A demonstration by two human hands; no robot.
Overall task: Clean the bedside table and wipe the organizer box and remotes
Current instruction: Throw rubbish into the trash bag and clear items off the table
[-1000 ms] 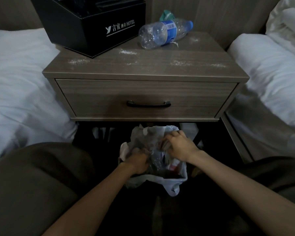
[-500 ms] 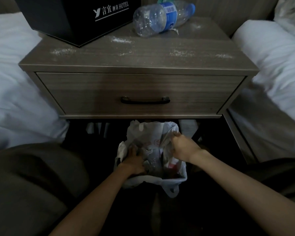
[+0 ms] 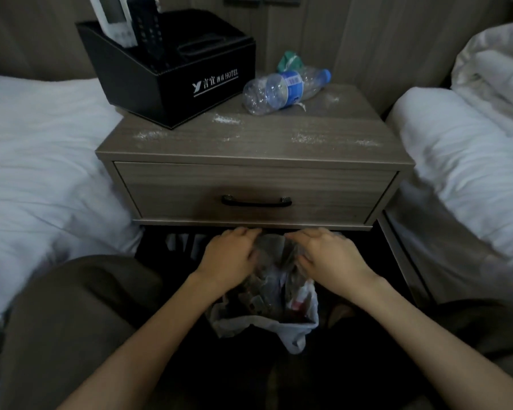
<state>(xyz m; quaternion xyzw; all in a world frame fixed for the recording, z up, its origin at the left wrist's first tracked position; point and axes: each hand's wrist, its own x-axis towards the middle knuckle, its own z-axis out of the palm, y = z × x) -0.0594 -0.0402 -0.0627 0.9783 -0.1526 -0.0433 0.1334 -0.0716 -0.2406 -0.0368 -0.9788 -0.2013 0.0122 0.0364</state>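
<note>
The wooden bedside table [image 3: 279, 137] has white powdery dust smeared over its top. A black organizer box [image 3: 172, 84] stands at its back left, holding a white remote [image 3: 113, 17] and a black remote [image 3: 148, 28]. An empty plastic bottle [image 3: 285, 90] with a blue label lies on its side at the back, a crumpled green wrapper [image 3: 289, 62] behind it. Below the drawer, my left hand [image 3: 230, 257] and my right hand [image 3: 328, 257] grip the far rim of a white trash bag [image 3: 279, 324] full of rubbish, thumbs inside the opening.
White beds flank the table, left bed [image 3: 42, 161] and right bed [image 3: 462, 173]. The drawer is closed, with a black handle [image 3: 256, 201]. My knees in dark trousers [image 3: 71, 321] sit either side of the bag. A wood-panel wall rises behind.
My view has tilted up, showing the remotes. Both hands have risen from inside the bag to its far rim, just under the drawer.
</note>
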